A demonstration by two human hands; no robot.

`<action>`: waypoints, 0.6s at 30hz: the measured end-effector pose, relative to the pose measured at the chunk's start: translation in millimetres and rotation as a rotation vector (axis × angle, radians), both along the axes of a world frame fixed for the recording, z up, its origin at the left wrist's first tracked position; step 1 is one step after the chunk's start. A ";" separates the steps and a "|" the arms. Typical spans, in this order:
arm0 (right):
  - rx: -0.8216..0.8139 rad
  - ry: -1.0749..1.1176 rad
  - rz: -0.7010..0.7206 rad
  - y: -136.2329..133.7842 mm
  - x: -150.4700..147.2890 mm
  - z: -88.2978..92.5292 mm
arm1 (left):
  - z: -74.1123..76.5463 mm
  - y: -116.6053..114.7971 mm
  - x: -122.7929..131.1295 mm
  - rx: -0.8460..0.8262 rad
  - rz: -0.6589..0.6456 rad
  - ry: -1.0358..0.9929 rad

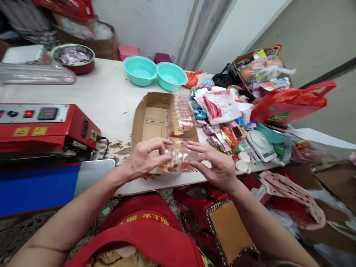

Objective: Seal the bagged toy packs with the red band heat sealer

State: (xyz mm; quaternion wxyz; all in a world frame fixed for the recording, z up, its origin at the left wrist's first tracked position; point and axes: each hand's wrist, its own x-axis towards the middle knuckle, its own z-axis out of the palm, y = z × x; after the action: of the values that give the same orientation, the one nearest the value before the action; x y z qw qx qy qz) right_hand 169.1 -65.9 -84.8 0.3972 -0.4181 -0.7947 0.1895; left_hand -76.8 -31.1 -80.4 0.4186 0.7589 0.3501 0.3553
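Between my two hands is a clear plastic tray package, held above the near edge of the worktable. My left hand grips its left end with thumb and fingers. On the opposite end, my right hand has its thumb and fingers closed. What lies inside the package is too small to make out. Just beyond it stands a shallow cardboard box. A row of similar clear packages lines the right side of that box.
To the left sits a red sealing machine with a blue belt. Two turquoise basins stand at the back. Piled packets, a white scale and a red bag crowd the right. Below is a red stool.
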 end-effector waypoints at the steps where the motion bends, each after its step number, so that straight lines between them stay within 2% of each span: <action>1: -0.028 0.125 -0.002 11.6 -18.4 7.3 | 10.5 1.7 -9.4 -0.151 0.064 -0.121; 3: -0.094 0.344 -0.015 34.2 -57.4 10.4 | 19.5 4.6 -31.3 -0.387 0.233 -0.314; 5: -0.214 0.498 0.000 53.3 -96.7 1.3 | 14.5 6.6 -57.7 -0.528 0.389 -0.409; 8: -0.458 0.592 0.056 70.9 -151.0 -24.4 | -8.4 5.8 -101.5 -0.673 0.594 -0.463; 12: -0.707 0.582 0.104 76.6 -211.2 -62.1 | -45.3 -0.4 -151.5 -0.798 0.865 -0.541; 15: -0.856 0.616 0.112 76.0 -246.9 -83.6 | -65.2 -4.5 -179.2 -0.826 0.984 -0.559; 18: -0.951 0.672 0.073 76.8 -270.4 -97.6 | -76.3 -13.9 -201.5 -0.826 0.970 -0.581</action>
State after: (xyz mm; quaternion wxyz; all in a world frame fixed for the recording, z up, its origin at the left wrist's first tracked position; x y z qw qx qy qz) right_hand -101.2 10.9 -182.3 0.3895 -0.4399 -0.4665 0.6612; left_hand -278.3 -44.9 -156.7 0.5438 0.1701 0.6295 0.5283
